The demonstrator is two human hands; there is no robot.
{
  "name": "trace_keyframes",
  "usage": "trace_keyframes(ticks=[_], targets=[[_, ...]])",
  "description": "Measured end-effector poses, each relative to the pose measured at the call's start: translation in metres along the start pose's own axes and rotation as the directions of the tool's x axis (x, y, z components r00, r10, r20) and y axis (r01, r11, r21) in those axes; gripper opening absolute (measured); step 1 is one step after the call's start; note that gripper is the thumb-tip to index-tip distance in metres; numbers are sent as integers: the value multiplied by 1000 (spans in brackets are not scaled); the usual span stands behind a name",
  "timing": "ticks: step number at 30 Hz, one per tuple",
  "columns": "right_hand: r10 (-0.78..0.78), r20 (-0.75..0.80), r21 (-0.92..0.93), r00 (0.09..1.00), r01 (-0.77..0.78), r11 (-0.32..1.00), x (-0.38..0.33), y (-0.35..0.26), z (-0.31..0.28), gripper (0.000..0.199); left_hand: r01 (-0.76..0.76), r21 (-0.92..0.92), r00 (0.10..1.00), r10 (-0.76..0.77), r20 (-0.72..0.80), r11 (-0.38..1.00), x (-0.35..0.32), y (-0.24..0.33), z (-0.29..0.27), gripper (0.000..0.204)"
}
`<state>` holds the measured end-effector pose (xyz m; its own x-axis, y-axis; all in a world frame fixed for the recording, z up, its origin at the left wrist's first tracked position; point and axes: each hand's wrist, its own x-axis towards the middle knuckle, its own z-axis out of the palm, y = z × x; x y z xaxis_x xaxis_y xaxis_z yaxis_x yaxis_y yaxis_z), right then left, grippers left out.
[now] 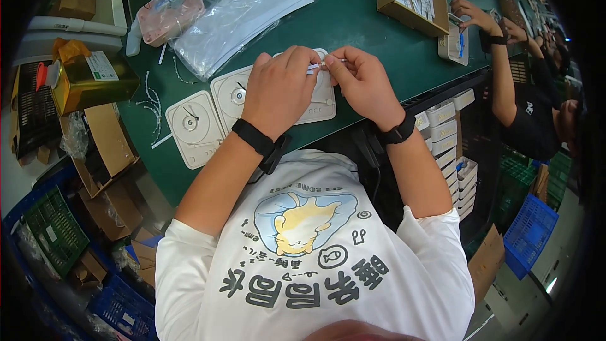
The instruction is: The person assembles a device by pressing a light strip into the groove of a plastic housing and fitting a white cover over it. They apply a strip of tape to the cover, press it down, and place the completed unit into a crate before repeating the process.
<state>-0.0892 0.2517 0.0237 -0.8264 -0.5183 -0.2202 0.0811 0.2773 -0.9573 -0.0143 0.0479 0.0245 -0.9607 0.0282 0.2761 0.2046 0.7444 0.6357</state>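
Observation:
My left hand (281,91) and my right hand (365,85) meet above the white plastic casings. Both are closed in a pinch, fingertips almost touching. Between them is a thin white strip (314,68), gripped at its two ends; its exact kind is too small to tell. Partly under my hands lies a white casing (319,108) with small round buttons. A second casing (222,83), with a round hub, is partly covered by my left hand. To the left a third casing (205,142) lies tilted, a short dark wire on its round recess.
Clear plastic wrap (252,16) and a pink tray (170,16) lie at the back left. Loose white cables (151,104) are beside the casings. A cardboard box (413,22) of white strips stands back right, near a co-worker's hand (476,16). Stacked white casings (444,131) stand below the table edge.

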Motion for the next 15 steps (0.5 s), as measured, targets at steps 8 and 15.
trace_keyframes(ticks=[8, 15], targets=[[22, 11, 83, 1000, -23, 996, 0, -5, 4, 20, -3, -67, 1000, 2, -12, 998, -1, -2, -1, 14], [33, -7, 109, 999, -32, 994, 1, -4, 9, 19, 17, -103, 1000, -19, -13, 995, -1, -1, 0, 14]])
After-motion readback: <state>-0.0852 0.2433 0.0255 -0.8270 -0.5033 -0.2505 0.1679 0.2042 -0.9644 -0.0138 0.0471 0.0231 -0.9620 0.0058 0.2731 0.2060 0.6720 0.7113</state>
